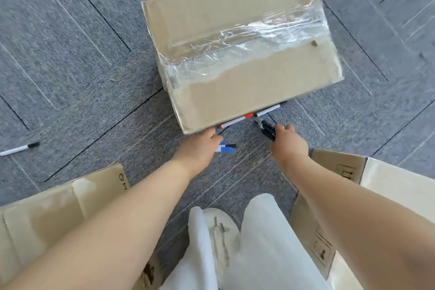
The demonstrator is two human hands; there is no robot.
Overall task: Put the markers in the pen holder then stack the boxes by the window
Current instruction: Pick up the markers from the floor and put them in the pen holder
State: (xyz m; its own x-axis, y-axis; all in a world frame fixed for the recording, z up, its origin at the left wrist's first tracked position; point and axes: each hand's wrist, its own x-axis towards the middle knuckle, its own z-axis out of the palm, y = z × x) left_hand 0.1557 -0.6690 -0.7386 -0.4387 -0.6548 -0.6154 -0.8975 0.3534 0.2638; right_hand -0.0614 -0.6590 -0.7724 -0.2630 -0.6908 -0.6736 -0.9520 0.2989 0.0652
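A taped cardboard box (240, 54) stands on the grey carpet in front of me. Against its near bottom edge lie a red-capped marker (236, 120) and a black-capped marker (270, 109). My left hand (200, 146) is closed around a bunch of blue and black markers (226, 147) just below the box's near corner. My right hand (290, 142) holds several black markers (266, 128) a little to the right, close to the box edge. Another black-capped marker (20, 148) lies alone on the carpet at the far left. No pen holder is in view.
Two more cardboard boxes flank my legs, one at the lower left (47, 214) and one at the lower right (376, 186). My white trousers and a white shoe (221, 226) are between them. Grey carpet tiles (70, 54) surround everything.
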